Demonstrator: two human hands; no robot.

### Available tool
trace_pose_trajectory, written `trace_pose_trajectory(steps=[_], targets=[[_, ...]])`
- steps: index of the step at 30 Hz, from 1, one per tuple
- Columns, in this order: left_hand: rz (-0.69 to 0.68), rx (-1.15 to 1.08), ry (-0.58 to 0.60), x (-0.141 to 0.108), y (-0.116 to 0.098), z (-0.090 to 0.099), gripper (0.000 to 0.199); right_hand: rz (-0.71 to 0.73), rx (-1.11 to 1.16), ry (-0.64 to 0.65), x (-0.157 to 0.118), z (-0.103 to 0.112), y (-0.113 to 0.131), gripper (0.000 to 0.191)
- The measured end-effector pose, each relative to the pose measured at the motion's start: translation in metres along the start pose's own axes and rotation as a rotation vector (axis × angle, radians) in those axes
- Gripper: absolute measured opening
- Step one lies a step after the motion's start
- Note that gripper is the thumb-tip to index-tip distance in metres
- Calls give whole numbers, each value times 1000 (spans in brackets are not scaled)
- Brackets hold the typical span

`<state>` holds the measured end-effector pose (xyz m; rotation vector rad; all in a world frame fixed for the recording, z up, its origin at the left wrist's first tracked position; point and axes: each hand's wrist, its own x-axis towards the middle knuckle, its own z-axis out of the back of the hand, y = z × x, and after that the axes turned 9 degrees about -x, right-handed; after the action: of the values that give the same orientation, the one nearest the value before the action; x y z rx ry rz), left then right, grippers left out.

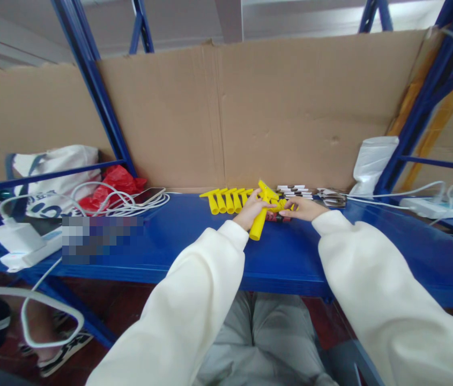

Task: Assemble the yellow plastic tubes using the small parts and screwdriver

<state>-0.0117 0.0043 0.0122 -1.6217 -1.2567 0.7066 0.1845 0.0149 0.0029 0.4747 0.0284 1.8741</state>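
Observation:
My left hand is wrapped round a yellow plastic piece with a tube-shaped lower end, held tilted over the blue shelf. My right hand is at its right side, fingers pinched by small yellow parts; what exactly they hold is too small to tell. Several similar yellow pieces stand in a row to the left of my left hand. Just behind my right hand lie black-and-white strips, and a dark red item is partly hidden under my hands.
A blue shelf runs across, backed by cardboard. At left are a white bag, a red plastic bag, coiled white cables and a power strip. A white pouch leans at right; another person's leg shows lower left.

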Motion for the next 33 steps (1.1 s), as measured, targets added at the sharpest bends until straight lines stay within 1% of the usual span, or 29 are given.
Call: trace_pose_trajectory(steps=[3, 5, 7, 9, 11, 13, 14, 16, 20, 22, 24, 28, 33], targets=[[-6, -24, -59, 3, 1, 3, 85, 37, -62, 149, -2, -1, -1, 40], [-2, -28, -84, 5, 2, 5, 84, 45, -71, 176, -2, -3, -2, 37], [-11, -53, -114, 7, 3, 6, 82, 34, -25, 161, -2, -4, -4, 35], [-29, -94, -155, 7, 2, 6, 80, 12, 92, 156, -3, -3, -4, 37], [-48, -130, -199, 7, 0, 5, 78, -28, 261, 159, -4, 1, -3, 41], [-63, -158, -237, 6, -3, 5, 75, -83, 437, 120, -4, 6, 1, 43], [-69, -170, -253, 6, -4, 6, 74, -110, 516, 79, -5, 9, 3, 44], [-79, -190, -276, 6, -6, 7, 73, -155, 648, -51, -4, 14, 7, 46], [-61, -182, -306, 8, -5, 9, 71, -186, 785, -399, -1, 18, 7, 49], [-29, -158, -294, 9, -4, 9, 69, -198, 828, -574, 0, 19, 3, 50], [5, -131, -261, 10, -3, 10, 67, -215, 877, -711, 1, 21, -1, 50], [38, -106, -223, 11, -1, 12, 67, -231, 904, -899, 2, 26, -10, 51], [59, -83, -201, 8, -2, 11, 71, -253, 863, -1056, 5, 27, -17, 56]])
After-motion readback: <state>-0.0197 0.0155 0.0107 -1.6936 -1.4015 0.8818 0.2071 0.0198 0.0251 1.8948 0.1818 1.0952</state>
